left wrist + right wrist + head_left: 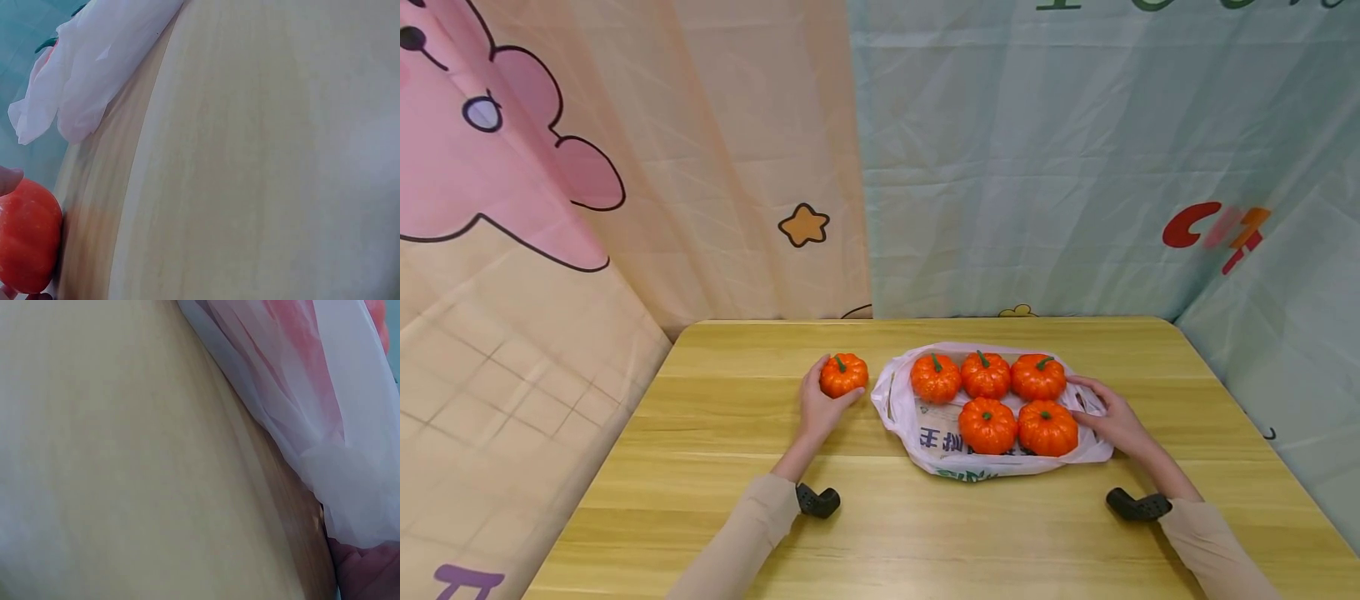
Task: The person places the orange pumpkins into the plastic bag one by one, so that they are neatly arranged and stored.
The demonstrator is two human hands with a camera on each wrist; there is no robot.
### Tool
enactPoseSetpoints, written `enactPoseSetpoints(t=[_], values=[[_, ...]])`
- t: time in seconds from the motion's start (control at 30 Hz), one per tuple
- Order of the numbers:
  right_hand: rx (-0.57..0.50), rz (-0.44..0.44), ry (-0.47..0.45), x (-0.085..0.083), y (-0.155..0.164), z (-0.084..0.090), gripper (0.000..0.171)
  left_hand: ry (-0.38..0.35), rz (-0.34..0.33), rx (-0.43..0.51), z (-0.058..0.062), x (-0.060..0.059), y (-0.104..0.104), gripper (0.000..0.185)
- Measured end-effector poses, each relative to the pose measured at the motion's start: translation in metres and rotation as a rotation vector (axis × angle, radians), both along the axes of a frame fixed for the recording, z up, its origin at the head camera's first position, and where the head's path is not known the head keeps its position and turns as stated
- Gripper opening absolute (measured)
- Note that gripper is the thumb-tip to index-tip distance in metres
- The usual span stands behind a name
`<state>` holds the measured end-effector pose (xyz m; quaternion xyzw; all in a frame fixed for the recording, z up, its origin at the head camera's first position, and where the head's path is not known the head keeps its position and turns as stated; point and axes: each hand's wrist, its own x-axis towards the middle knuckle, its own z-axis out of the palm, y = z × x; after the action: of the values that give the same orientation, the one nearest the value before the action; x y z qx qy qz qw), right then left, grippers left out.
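Observation:
A small orange pumpkin with a green stem is gripped by my left hand, thumb on its near right side and fingers round its left. The left wrist view shows the same pumpkin low at its left edge. Right of it, a white plastic bag with printed lettering lies spread open, with several similar pumpkins in two rows. My right hand rests at the bag's right end, thumb and fingers spread near the rightmost pumpkins. In the right wrist view, the bag partly hides that hand.
Everything lies on a light wooden table. Printed curtains hang behind it and along both sides. A black strap-like device sits at the left wrist, and a matching one at the right.

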<state>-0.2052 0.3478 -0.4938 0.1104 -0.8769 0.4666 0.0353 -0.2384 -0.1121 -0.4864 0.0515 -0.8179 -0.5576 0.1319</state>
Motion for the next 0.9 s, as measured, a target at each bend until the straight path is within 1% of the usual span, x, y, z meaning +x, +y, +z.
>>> enactPoseSetpoints(t=[0.1, 0.23, 0.47, 0.63, 0.8, 0.9], values=[[-0.012, 0.006, -0.013, -0.0010, -0.0007, 0.0005, 0.054, 0.006, 0.005, 0.000, -0.0005, -0.0018, 0.0005, 0.079], [-0.025, 0.009, -0.020, -0.0012, -0.0012, 0.0012, 0.054, -0.003, 0.004, 0.002, -0.0001, -0.0029, 0.0004, 0.077], [0.020, -0.018, -0.002, 0.0005, -0.0001, 0.0011, 0.053, -0.024, 0.005, 0.016, 0.0004, -0.0041, 0.0009, 0.076], [-0.003, -0.008, -0.028, -0.0015, -0.0003, 0.0019, 0.054, -0.046, 0.020, 0.064, 0.0020, -0.0052, 0.0034, 0.077], [-0.035, 0.003, -0.064, -0.0026, 0.0002, 0.0025, 0.057, -0.061, 0.043, 0.078, 0.0040, -0.0037, 0.0055, 0.077], [-0.042, 0.007, -0.066, -0.0024, 0.0003, 0.0021, 0.057, -0.066, 0.058, 0.088, 0.0051, -0.0014, 0.0063, 0.077]])
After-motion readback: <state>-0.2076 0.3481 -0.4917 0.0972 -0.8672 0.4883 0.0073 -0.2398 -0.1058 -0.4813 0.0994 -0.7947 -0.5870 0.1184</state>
